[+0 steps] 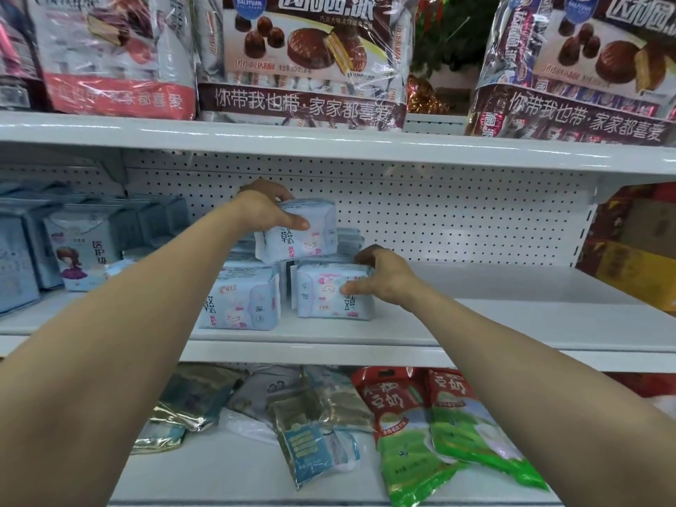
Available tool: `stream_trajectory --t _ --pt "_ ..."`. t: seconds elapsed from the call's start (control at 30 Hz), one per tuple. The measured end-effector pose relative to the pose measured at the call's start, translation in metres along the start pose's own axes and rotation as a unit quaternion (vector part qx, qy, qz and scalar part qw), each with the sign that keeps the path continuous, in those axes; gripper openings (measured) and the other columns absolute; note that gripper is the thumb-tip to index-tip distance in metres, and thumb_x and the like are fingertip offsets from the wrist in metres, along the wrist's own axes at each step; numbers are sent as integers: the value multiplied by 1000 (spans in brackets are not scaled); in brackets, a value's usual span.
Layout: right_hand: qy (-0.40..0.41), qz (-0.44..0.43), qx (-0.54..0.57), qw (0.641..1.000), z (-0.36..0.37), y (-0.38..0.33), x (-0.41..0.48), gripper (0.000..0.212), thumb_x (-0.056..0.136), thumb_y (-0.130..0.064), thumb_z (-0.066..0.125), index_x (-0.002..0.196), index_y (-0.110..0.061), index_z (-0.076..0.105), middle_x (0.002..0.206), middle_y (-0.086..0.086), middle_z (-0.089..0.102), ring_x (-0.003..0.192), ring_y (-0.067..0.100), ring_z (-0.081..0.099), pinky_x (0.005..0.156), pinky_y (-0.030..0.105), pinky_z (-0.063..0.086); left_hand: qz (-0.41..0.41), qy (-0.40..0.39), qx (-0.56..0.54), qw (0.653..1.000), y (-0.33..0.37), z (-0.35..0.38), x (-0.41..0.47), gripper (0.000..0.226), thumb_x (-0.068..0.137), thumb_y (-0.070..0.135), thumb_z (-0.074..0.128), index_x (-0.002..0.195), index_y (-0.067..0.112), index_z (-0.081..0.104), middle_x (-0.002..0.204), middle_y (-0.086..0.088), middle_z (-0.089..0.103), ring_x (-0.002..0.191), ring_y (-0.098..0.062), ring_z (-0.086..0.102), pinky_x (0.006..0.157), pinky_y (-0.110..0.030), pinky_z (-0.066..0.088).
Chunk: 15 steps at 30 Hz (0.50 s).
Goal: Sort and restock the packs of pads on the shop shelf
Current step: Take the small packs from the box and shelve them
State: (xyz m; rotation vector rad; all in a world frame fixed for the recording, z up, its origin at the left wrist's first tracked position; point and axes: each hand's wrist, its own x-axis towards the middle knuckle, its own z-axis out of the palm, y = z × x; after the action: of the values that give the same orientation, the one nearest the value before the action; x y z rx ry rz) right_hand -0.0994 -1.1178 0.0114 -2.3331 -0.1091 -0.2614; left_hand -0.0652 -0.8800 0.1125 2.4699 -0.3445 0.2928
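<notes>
The left hand (269, 210) grips a pale-blue pad pack (298, 234) by its top left corner, held above the packs standing mid-shelf. The right hand (380, 278) clasps the right end of an upside-down pad pack (327, 292) on the white middle shelf (475, 323). Just left stands a rabbit-printed pack (241, 301). Far left stand more blue packs (82, 248); chocolate pie bags (303, 56) sit above.
</notes>
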Motion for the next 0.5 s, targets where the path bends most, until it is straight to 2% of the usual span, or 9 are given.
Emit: stream_trajectory --t 0.1,0.17,0.27,0.3,0.4,0.5 --pt "23 -4 -4 1000 8 -2 1 83 65 -31 95 134 -14 53 123 -2 54 106 13 52 87 21 41 5 -10 -4 1000 3 3 0 64 70 43 88 124 19 64 130 -2 62 107 -17 55 98 -26 45" --pt "21 -7 -7 1000 11 -1 1 89 65 -34 95 138 -12 50 128 0 54 111 14 53 92 23 43 8 -11 -8 1000 5 6 0 66 70 45 88 125 20 61 132 -3 59 111 -17 53 96 -26 44" --pt "4 -16 35 999 1 2 3 100 63 -41 95 145 -16 44 139 1 53 126 20 53 104 33 47 16 -5 -15 1000 10 7 -1 71 70 45 88 127 17 56 133 -3 54 123 -21 51 100 -30 44" --pt "5 -23 59 998 -7 1 2 102 64 -42 94 148 -17 42 141 1 52 128 20 51 103 34 48 21 -6 -16 1000 12 7 -1 71 70 44 88 127 16 55 131 -2 54 123 -21 50 100 -30 43" --pt "21 -57 120 991 -36 -9 -1 101 70 -40 91 152 -20 37 140 -2 51 125 13 49 91 22 44 42 -33 -11 999 17 8 -2 67 69 45 89 122 19 58 127 0 56 119 -21 52 100 -33 45" --pt "8 -73 151 986 -54 -23 -5 89 74 -35 89 149 -23 43 132 -3 57 116 9 57 77 12 48 71 -80 -11 994 26 18 -3 61 65 47 90 114 23 60 122 0 61 114 -20 58 103 -39 48"
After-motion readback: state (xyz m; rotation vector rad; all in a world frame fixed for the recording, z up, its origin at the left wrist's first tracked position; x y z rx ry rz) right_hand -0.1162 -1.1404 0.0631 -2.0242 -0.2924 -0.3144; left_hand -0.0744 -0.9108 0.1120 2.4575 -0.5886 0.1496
